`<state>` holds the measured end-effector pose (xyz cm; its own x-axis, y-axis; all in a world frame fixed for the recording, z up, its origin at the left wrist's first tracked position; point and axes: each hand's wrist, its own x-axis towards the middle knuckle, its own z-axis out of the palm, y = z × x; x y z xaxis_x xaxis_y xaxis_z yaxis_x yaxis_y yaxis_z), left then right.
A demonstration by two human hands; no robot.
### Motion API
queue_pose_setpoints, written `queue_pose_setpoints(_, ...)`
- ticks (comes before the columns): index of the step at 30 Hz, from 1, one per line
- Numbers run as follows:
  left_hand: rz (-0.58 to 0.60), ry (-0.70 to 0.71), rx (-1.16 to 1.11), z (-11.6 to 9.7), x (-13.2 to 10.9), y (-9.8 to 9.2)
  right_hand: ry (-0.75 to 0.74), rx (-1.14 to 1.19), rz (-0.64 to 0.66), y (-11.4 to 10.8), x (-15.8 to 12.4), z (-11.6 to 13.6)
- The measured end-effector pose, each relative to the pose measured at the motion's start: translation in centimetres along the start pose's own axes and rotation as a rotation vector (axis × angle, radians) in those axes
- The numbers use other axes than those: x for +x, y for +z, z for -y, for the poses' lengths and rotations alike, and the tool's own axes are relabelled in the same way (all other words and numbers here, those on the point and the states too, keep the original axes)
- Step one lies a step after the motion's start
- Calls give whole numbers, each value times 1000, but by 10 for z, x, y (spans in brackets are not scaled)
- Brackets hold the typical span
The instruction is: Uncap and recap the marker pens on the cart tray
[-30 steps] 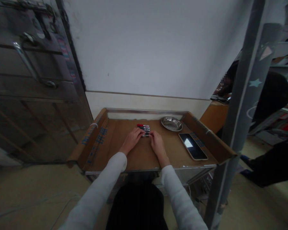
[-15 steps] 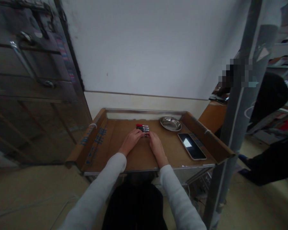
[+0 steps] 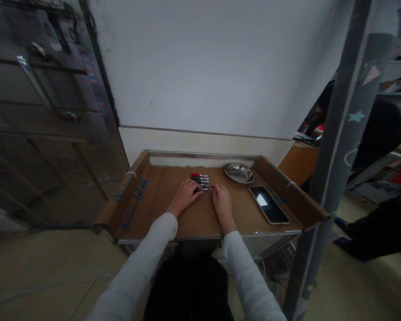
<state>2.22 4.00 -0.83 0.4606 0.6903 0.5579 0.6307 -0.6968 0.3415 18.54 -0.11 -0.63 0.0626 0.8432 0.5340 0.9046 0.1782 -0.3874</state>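
Several slim markers lie side by side near the middle of the cardboard-lined tray point(image 3: 160, 218), a red marker point(image 3: 199, 174) farthest back and dark ones in front of it. My left hand point(image 3: 186, 195) rests over the left ends of the nearest markers, its fingers bent round a dark marker point(image 3: 202, 189). On their right side is my right hand point(image 3: 221, 199), thumb and fingers pinched together at a small dark piece by the markers' right ends. What that piece is, I cannot make out.
A round metal dish point(image 3: 239, 173) stands at the tray's back right, with a phone point(image 3: 269, 205) in front of it. A grey post point(image 3: 334, 147) rises beyond the right edge. A person in dark clothes point(image 3: 379, 133) is farther right.
My right hand has moved slightly right, widening the gap between my hands. More of the nearest markers shows between them. The view has shifted a little.
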Motion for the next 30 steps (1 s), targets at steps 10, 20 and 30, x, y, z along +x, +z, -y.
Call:
queue_pose_setpoints(10, 48, -24, 54, 0, 1, 3, 38, -175, -9, 3, -3, -3)
queue_pose_setpoints(20, -73, -58, 86, -7, 1, -6, -264, 113, 89, 7, -1, 7)
queue_pose_setpoints(30, -296, -365, 169, 13, 0, -6, -145, 28, 30, 11, 3, -3)
